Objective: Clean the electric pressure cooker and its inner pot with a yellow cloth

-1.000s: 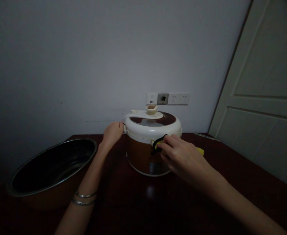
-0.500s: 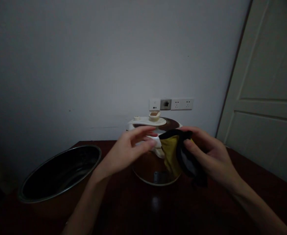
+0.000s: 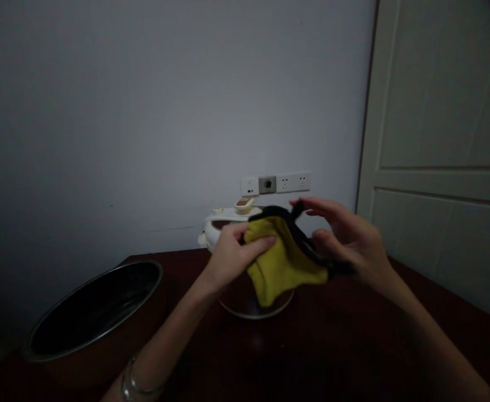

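My left hand (image 3: 234, 254) pinches a yellow cloth (image 3: 276, 259) with black edging, its thumb pressed on the front near the left side. The cloth hangs in loose folds before the rice cooker (image 3: 217, 223) and hides much of its front. At the cloth's right edge is my right hand (image 3: 349, 234), thumb and fingers apart, close against the black trim. Whether those fingers touch the trim is hard to make out in the dim light. A dark-lined inner pot (image 3: 98, 343) stands to the left of my left forearm.
The dark reddish table (image 3: 178, 254) meets a pale wall (image 3: 186, 100) behind the cooker. Wall sockets (image 3: 293, 182) sit above and behind it. A panelled door (image 3: 441, 167) is on the right. Silver bangles (image 3: 130, 385) circle my left wrist.
My left hand has taken hold of the cloth, which is now spread wider with its yellow side forward. My right hand's fingers have loosened. The view has shifted slightly right.
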A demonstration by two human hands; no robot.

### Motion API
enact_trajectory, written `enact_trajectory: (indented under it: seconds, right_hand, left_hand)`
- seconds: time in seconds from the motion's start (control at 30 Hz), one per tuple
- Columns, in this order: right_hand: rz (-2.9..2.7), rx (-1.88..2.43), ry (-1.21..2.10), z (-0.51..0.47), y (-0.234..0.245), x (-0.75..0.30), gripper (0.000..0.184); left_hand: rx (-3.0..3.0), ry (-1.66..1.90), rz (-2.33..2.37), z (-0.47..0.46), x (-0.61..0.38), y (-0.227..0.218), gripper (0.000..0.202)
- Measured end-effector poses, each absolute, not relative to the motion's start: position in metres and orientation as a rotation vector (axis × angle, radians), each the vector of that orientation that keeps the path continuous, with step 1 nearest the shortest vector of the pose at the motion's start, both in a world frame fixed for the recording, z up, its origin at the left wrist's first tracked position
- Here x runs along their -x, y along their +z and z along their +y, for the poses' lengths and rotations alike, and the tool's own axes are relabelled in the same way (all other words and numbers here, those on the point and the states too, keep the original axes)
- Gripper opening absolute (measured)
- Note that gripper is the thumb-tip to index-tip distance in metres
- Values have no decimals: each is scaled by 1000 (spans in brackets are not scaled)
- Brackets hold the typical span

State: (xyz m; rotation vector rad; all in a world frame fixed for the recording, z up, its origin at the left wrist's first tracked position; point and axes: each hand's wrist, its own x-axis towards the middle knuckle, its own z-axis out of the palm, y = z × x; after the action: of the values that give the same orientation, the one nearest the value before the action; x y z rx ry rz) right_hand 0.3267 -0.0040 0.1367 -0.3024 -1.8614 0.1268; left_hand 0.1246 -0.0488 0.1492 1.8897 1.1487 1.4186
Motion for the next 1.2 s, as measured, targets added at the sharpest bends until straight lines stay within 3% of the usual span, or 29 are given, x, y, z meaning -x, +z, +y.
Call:
enact_trajectory:
  seconds: [0.1, 0.2, 0.33, 0.53, 0.77, 0.93, 1.0, 1.13, 1.2]
  right_hand:
    - [-1614, 366, 132, 4, 146, -352, 29]
    - [-1414, 403, 77, 16, 149, -371, 25]
    - [-1420, 491, -17, 34, 146, -382, 22]
    - [-1582, 636, -47, 73, 129, -378, 26]
    - [-1729, 848, 428, 143, 73, -356, 39]
    - [-1839, 812, 647, 159, 35, -330, 26]
    - [-1892, 767, 752, 159, 26, -324, 30]
    - [-1962, 716, 931, 160, 20, -326, 43]
    - [-1981, 700, 981, 162, 20, -329, 45]
  left_hand:
    - [-2142, 1694, 1568, -47, -98, 182, 19]
    - [-2596, 1357, 1917, -41, -80, 203, 16]
    - [-2938, 588, 1703, -29, -84, 199, 26]
    - [-3115, 429, 1296, -18, -105, 181, 42]
    - [-3044, 282, 1116, 9, -119, 180, 41]
    - [-2980, 266, 1109, 34, -136, 189, 38]
    - [-3059, 160, 1081, 44, -144, 187, 31]
    - [-3229, -71, 1138, 63, -168, 175, 60]
    - [-3322, -180, 1186, 69, -181, 168, 64]
